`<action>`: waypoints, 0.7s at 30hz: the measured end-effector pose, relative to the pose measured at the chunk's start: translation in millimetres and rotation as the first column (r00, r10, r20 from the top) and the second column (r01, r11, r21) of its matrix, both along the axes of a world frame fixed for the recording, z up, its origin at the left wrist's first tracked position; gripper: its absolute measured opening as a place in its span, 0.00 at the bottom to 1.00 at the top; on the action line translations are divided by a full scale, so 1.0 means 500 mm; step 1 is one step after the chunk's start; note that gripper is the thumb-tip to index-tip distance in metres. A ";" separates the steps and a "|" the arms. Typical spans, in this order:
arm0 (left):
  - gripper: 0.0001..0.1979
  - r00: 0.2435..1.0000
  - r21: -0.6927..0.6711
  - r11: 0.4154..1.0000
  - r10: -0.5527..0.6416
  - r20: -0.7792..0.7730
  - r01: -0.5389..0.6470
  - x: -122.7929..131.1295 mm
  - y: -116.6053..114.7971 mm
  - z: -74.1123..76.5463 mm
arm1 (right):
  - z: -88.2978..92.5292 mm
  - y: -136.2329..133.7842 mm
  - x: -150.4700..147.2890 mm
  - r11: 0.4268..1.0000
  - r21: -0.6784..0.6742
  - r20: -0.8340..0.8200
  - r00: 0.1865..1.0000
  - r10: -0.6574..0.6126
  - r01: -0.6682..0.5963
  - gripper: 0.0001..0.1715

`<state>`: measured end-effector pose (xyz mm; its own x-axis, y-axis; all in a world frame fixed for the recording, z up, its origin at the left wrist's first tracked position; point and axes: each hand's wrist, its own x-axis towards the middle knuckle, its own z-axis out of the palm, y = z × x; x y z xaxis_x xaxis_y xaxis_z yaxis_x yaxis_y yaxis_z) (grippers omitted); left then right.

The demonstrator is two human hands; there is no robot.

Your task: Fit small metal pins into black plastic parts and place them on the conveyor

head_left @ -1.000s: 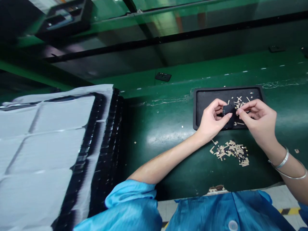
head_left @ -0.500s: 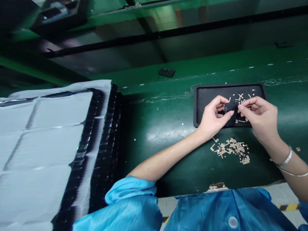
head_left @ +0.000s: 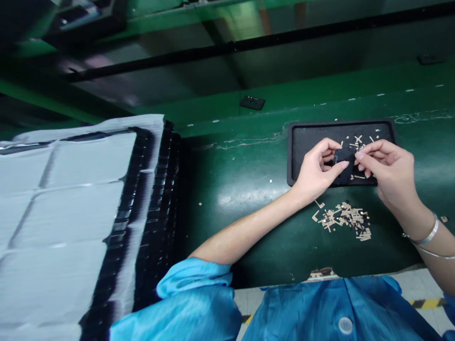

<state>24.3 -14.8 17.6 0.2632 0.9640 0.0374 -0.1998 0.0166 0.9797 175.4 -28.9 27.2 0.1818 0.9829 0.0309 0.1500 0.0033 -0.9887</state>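
Note:
A small flat black part is held up over a black tray on the green bench. My left hand grips the part, thumb on its face and fingers behind its left side. At the part's right edge, my right hand has thumb and forefinger pinched together; anything between the fingertips is too small to make out. Small pale strips and bits lie in the tray's right half, partly hidden by my hands. A heap of pale and dark little pieces sits on the bench in front of the tray.
Stacked black trays with a pale grey sheeted top stand at the left. Another flat black part lies further back on the bench. A dark object is at the far right. Stray bits dot the green surface.
The view has shifted slightly. Both hands remain at the black part, with my right fingertips still at its right edge.

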 end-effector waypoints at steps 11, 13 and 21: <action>0.20 0.990 -0.076 0.995 -0.057 0.127 0.067 -0.004 0.006 -0.002 | 0.018 0.015 0.012 0.989 -0.089 -0.172 0.980 0.098 -0.115 0.12; 0.20 0.985 -0.081 0.994 -0.066 0.161 0.080 -0.004 0.006 -0.002 | 0.017 0.017 0.013 0.984 -0.090 -0.204 0.970 0.134 -0.155 0.14; 0.20 0.957 -0.130 0.971 -0.166 0.238 0.201 -0.008 0.020 -0.010 | 0.011 0.021 0.018 0.975 -0.073 -0.174 0.965 0.195 -0.210 0.18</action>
